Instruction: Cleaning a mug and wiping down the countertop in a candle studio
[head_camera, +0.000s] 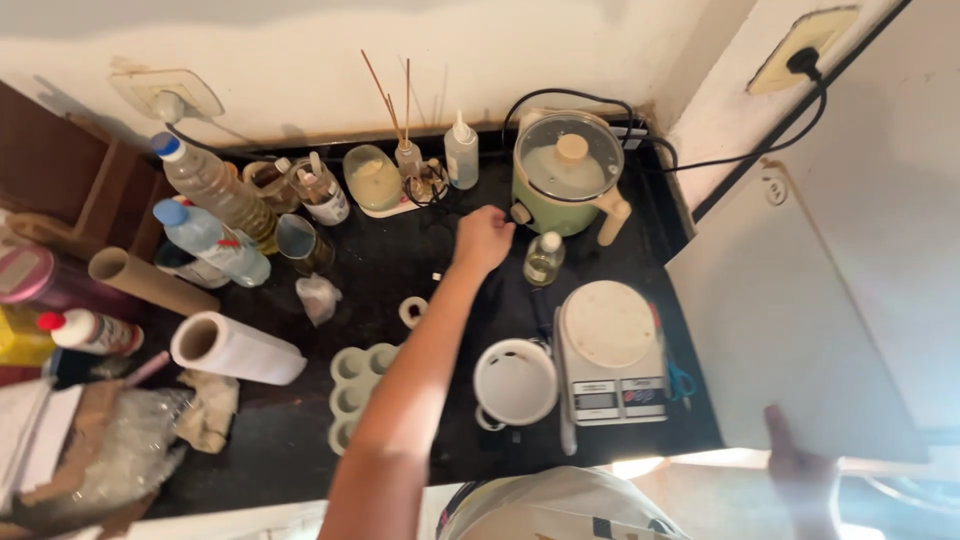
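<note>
My left hand (483, 240) reaches far over the black counter (400, 270). Its curled fingertips rest on the small dial (519, 213) at the front of a pale green electric pot (560, 205) with a glass lid. A small bottle of clear liquid (544, 259) stands just right of that hand. My right hand (800, 470), blurred at the lower right, grips the bottom edge of an open white cabinet door (790, 330).
A white kitchen scale (610, 350) and a white enamel mug (515, 382) sit near the front edge. A silicone mould (352, 392), a paper towel roll (235, 350), plastic bottles (210, 240), jars and a reed diffuser (405, 155) crowd the left and back. The pot's black cord runs to a wall socket (803, 60).
</note>
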